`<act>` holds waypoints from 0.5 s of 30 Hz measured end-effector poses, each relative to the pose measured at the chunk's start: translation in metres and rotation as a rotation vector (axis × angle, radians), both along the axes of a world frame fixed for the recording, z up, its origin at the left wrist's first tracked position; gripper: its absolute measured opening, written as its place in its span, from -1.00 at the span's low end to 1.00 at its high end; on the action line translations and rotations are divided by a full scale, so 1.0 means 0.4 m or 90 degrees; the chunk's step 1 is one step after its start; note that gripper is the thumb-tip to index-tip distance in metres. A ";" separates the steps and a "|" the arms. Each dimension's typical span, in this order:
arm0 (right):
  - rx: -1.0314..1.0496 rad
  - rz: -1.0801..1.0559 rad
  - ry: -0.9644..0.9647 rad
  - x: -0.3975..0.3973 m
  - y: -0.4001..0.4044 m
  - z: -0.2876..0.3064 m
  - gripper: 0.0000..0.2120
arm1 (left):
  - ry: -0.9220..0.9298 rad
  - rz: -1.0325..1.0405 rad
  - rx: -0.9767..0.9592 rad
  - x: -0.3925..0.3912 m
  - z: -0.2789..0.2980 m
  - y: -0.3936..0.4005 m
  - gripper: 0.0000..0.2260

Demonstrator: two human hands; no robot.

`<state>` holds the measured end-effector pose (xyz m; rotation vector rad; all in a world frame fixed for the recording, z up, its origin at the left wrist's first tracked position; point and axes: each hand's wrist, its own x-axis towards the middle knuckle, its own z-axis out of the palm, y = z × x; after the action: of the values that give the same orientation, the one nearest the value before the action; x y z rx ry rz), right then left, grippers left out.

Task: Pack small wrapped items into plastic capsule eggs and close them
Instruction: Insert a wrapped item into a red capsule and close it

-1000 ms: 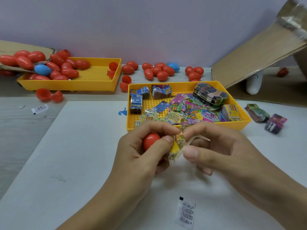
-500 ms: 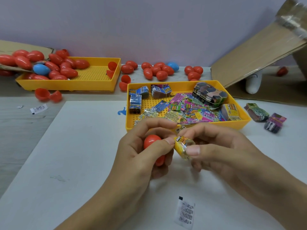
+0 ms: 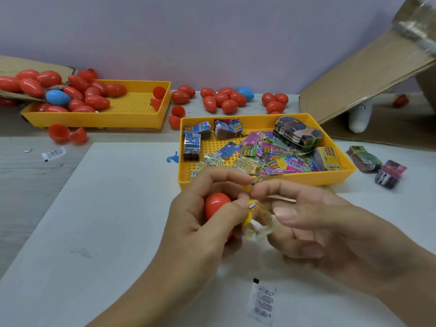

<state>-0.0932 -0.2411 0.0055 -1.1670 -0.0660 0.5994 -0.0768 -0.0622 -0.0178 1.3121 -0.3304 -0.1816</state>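
My left hand (image 3: 203, 223) grips a red capsule egg (image 3: 215, 206), the fingers curled round it and the thumb pressed on the yellow wrapped item (image 3: 256, 215) at its open side. My right hand (image 3: 313, 234) pinches the other side of this item between the thumb and the first fingers. Half a second ago the item was a tight small roll between the two thumbs; now it looks looser and lies more against the egg. I judge the stuffing is starting, and the closing is not yet done. Both hands hang just above the white sheet (image 3: 113, 208), wrists low, knuckles turned to each other. Just beyond my fingers stands the yellow tray (image 3: 266, 180) with more wrapped items. Far to the left of my left hand, the second tray (image 3: 94, 119) holds other red eggs.
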 end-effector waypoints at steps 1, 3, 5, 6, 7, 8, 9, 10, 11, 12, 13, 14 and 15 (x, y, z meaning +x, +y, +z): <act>-0.011 0.014 0.005 0.000 -0.002 0.001 -0.63 | -0.010 0.005 0.000 -0.001 0.000 0.000 -0.81; -0.049 0.033 0.015 -0.001 -0.001 0.004 -0.73 | -0.025 0.020 0.000 -0.002 -0.001 0.001 -0.81; -0.081 0.046 0.023 -0.004 0.002 0.004 -0.78 | -0.042 0.027 -0.002 -0.003 -0.004 -0.001 -0.82; -0.093 0.050 0.023 -0.005 0.006 0.003 -0.81 | -0.047 0.030 -0.003 -0.004 -0.005 -0.002 -0.82; -0.103 0.051 0.018 -0.008 0.010 0.003 -0.82 | -0.050 0.033 -0.005 -0.004 -0.006 -0.003 -0.81; -0.113 0.045 0.008 -0.010 0.013 0.003 -0.82 | -0.053 0.037 -0.005 -0.005 -0.007 -0.005 -0.81; -0.121 0.032 -0.006 -0.011 0.015 0.002 -0.81 | -0.059 0.042 -0.003 -0.006 -0.007 -0.005 -0.81; -0.121 0.013 -0.020 -0.011 0.015 0.002 -0.81 | -0.064 0.048 0.002 -0.007 -0.007 -0.006 -0.82; -0.116 -0.011 -0.032 -0.011 0.014 0.002 -0.79 | -0.066 0.052 0.009 -0.007 -0.006 -0.006 -0.83; -0.112 -0.035 -0.043 -0.011 0.014 0.002 -0.78 | -0.066 0.052 0.016 -0.008 -0.006 -0.006 -0.83; -0.112 -0.059 -0.056 -0.010 0.014 0.002 -0.78 | -0.062 0.047 0.019 -0.009 -0.006 -0.006 -0.83; -0.116 -0.081 -0.072 -0.010 0.015 0.001 -0.79 | -0.058 0.041 0.019 -0.010 -0.005 -0.006 -0.83; -0.117 -0.102 -0.094 -0.010 0.018 0.001 -0.80 | -0.052 0.036 0.016 -0.009 -0.005 -0.006 -0.82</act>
<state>-0.0974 -0.2340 0.0058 -1.3792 -0.0433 0.3829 -0.0806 -0.0647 -0.0197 1.3541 -0.3606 -0.0843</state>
